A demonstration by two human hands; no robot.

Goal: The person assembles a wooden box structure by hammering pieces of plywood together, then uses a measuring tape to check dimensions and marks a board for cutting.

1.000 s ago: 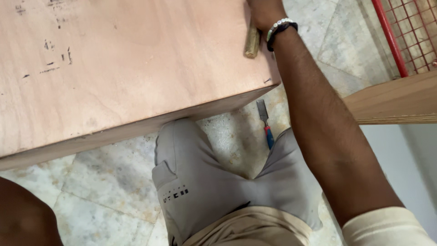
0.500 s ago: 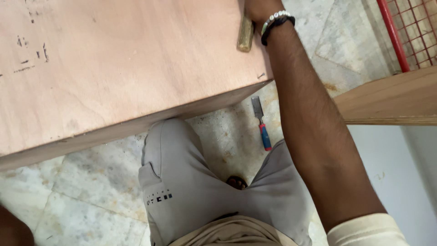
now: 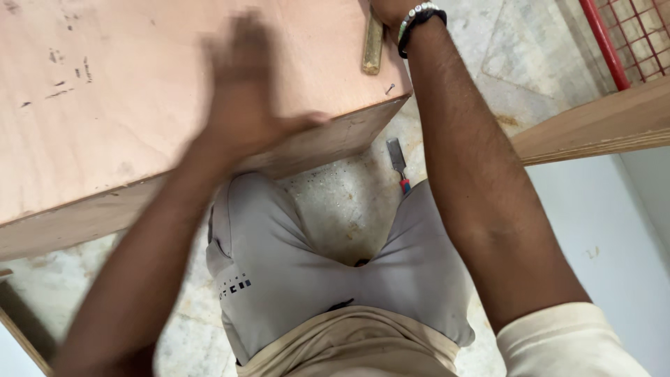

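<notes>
A large plywood box fills the upper left, its flat top facing me. My left hand is blurred with motion and lies over the top near the front edge, fingers apart, holding nothing. My right hand is mostly cut off by the top edge and wears a beaded bracelet. It grips a pale wooden tool handle that rests on the plywood; the tool's head is hidden. A small nail sticks out near the box's corner.
A chisel with a red and blue handle lies on the marble floor beside my knee. A wooden board runs along the right, with a red wire grid behind it. My grey shorts fill the lower middle.
My left arm has swung up from the lower left and the hand now lies over the plywood top. The right hand stays at the box's corner with the handle.
</notes>
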